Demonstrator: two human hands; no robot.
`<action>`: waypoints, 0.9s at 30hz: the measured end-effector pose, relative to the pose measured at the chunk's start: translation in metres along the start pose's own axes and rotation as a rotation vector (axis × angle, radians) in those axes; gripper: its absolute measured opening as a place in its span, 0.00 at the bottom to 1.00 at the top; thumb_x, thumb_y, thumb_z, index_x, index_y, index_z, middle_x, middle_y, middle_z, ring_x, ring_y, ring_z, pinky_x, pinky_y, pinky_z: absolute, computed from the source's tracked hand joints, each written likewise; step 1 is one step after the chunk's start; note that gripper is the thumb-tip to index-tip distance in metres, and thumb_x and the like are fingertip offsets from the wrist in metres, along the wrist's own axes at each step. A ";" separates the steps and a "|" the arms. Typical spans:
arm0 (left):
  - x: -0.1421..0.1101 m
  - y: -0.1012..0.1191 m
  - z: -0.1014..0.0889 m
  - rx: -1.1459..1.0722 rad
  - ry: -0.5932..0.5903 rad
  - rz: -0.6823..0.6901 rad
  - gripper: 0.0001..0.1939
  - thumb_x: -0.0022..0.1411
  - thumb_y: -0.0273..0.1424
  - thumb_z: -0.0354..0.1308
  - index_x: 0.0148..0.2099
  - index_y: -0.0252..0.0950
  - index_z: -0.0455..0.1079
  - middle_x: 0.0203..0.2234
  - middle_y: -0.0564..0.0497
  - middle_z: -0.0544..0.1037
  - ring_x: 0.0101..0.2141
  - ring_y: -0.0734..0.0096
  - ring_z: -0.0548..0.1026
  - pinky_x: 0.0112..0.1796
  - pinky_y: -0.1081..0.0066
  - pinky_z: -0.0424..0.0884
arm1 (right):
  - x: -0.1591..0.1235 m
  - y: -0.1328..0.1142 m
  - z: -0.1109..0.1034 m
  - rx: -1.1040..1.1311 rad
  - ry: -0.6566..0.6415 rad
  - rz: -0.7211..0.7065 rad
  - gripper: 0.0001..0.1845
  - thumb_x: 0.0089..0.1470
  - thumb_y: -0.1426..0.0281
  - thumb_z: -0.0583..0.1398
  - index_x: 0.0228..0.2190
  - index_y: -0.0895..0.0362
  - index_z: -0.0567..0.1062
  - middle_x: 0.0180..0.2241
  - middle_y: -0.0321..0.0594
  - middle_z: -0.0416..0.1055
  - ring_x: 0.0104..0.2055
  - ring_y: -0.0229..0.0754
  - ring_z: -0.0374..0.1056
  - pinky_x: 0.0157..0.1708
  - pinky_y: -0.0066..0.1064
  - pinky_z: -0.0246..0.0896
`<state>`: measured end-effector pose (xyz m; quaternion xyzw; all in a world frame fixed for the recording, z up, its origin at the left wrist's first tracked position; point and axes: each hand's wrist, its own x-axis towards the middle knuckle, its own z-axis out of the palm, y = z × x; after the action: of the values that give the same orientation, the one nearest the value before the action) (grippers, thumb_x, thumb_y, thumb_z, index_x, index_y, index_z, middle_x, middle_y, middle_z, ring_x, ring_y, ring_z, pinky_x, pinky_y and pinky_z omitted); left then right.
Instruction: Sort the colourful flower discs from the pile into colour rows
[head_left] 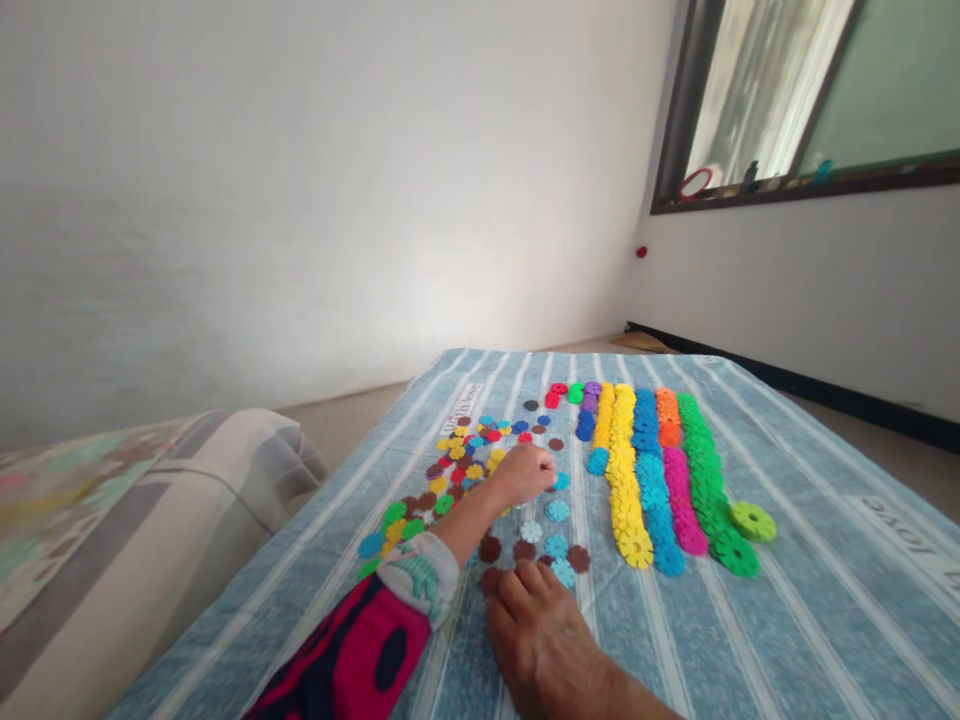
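Observation:
My left hand (527, 474), in a pink and navy sleeve with a pale cuff, reaches over scattered plastic snowflake discs. Its fingers are closed beside a light blue disc (562, 481), and whatever they pinch is hidden. Nearer to me, my right hand (541, 630) rests low over the cloth with its fingers curled in. Its fingertips meet a brown disc (491, 580), and a light blue disc (563, 572) lies just beyond; I cannot make out what is under the fingers. More brown discs (524, 550) and a pale blue disc (531, 531) lie between the two hands.
Overlapping discs form colour rows to the right: a yellow row (622, 470), a blue row (651, 480), a magenta row (681, 500) and a green row (697, 450). Mixed loose discs (450, 450) spread leftward. A striped blue cloth (810, 600) covers the table; a bed (225, 480) stands left.

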<state>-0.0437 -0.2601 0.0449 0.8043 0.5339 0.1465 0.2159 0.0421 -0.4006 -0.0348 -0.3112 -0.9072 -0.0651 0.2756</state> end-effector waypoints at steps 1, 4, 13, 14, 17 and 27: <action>0.011 0.005 0.006 0.004 -0.006 0.000 0.09 0.50 0.25 0.53 0.27 0.32 0.76 0.18 0.54 0.71 0.26 0.72 0.69 0.28 0.74 0.61 | 0.000 0.000 0.002 -0.013 0.007 0.000 0.04 0.50 0.76 0.61 0.32 0.58 0.71 0.36 0.44 0.69 0.36 0.48 0.61 0.36 0.41 0.62; 0.038 0.014 0.020 0.018 -0.021 0.002 0.09 0.50 0.24 0.54 0.27 0.32 0.76 0.18 0.53 0.72 0.26 0.71 0.70 0.28 0.74 0.61 | 0.002 0.000 0.009 -0.050 0.033 0.010 0.03 0.50 0.74 0.62 0.29 0.57 0.71 0.31 0.42 0.68 0.35 0.48 0.61 0.36 0.42 0.61; 0.068 0.018 0.041 0.028 -0.022 0.028 0.07 0.51 0.24 0.56 0.26 0.32 0.75 0.22 0.52 0.75 0.29 0.70 0.71 0.30 0.74 0.63 | 0.007 0.001 0.019 -0.012 0.133 -0.005 0.03 0.51 0.74 0.62 0.31 0.57 0.72 0.35 0.42 0.68 0.37 0.50 0.62 0.34 0.42 0.59; 0.068 0.017 0.042 0.025 -0.011 0.029 0.07 0.51 0.25 0.56 0.27 0.32 0.76 0.22 0.52 0.75 0.29 0.70 0.72 0.30 0.74 0.63 | 0.007 0.000 0.018 -0.014 0.132 -0.003 0.03 0.51 0.74 0.62 0.31 0.57 0.72 0.34 0.42 0.68 0.37 0.50 0.62 0.34 0.42 0.59; 0.064 0.015 0.038 0.012 0.034 0.025 0.08 0.52 0.27 0.56 0.30 0.31 0.76 0.24 0.51 0.76 0.30 0.70 0.72 0.30 0.74 0.63 | 0.007 0.000 0.015 -0.020 0.103 -0.002 0.03 0.52 0.73 0.62 0.31 0.56 0.72 0.32 0.42 0.68 0.35 0.49 0.61 0.33 0.41 0.60; -0.032 -0.047 -0.027 0.009 0.137 -0.095 0.13 0.52 0.35 0.52 0.29 0.33 0.74 0.20 0.54 0.71 0.24 0.73 0.67 0.27 0.75 0.61 | 0.005 0.000 0.007 -0.046 0.038 -0.001 0.05 0.49 0.75 0.63 0.30 0.58 0.72 0.35 0.44 0.70 0.34 0.48 0.60 0.37 0.42 0.61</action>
<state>-0.1060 -0.2682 0.0445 0.7672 0.5855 0.1886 0.1819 0.0360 -0.3964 -0.0381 -0.3156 -0.9003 -0.0921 0.2855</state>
